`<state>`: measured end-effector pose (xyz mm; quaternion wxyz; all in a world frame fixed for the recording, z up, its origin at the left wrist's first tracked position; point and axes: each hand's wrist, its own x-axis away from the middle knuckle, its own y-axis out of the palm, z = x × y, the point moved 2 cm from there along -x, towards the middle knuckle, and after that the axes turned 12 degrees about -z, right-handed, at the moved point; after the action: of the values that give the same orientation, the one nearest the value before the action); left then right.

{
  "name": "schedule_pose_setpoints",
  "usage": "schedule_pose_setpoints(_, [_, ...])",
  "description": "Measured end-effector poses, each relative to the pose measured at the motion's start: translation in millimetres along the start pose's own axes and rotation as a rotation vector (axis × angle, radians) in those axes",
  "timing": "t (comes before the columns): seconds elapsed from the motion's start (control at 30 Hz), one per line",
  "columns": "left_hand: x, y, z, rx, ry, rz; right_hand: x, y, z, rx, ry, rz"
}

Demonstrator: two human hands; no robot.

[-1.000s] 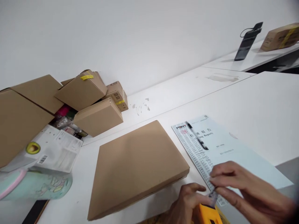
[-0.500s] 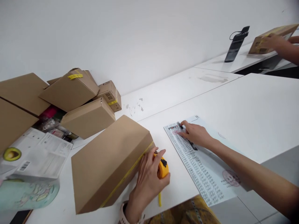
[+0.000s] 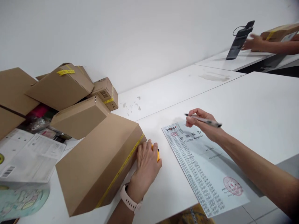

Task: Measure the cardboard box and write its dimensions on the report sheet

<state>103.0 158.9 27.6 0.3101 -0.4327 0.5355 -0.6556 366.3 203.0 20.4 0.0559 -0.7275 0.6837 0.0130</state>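
My left hand (image 3: 146,163) lies over a yellow tape measure (image 3: 156,153) on the white table (image 3: 252,105), fingers curled round its case. The yellow tape (image 3: 123,166) runs from it along the near edge of a flat cardboard box (image 3: 98,158). My right hand (image 3: 202,124) is lifted a little above a printed testing report sheet (image 3: 205,168) and pinches a pen (image 3: 205,120), which points left.
Several cardboard boxes (image 3: 70,93) are piled at the back left against the wall. White leaflets (image 3: 28,155) and a pale green bottle (image 3: 21,199) lie at the left. Far right, another person's hand (image 3: 253,43) reaches toward a dark stand (image 3: 239,42) and a box (image 3: 279,31).
My right hand has picked the pen up off the report sheet. My left hand slid the tape measure in against the box's corner. The other person's hand moved from the far box toward the stand.
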Motion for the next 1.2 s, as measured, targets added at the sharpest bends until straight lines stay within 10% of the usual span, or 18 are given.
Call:
schedule_pose_setpoints(0.33, [-32, 37.6, 96, 0.121, 0.353, -0.030, 6, 14, 44, -0.043, 0.133, -0.021])
schedule_pose_setpoints(1.2, [-42, 49.8, 95, 0.114, 0.372, 0.001, 12, 8, 55, 0.438, 0.127, 0.015])
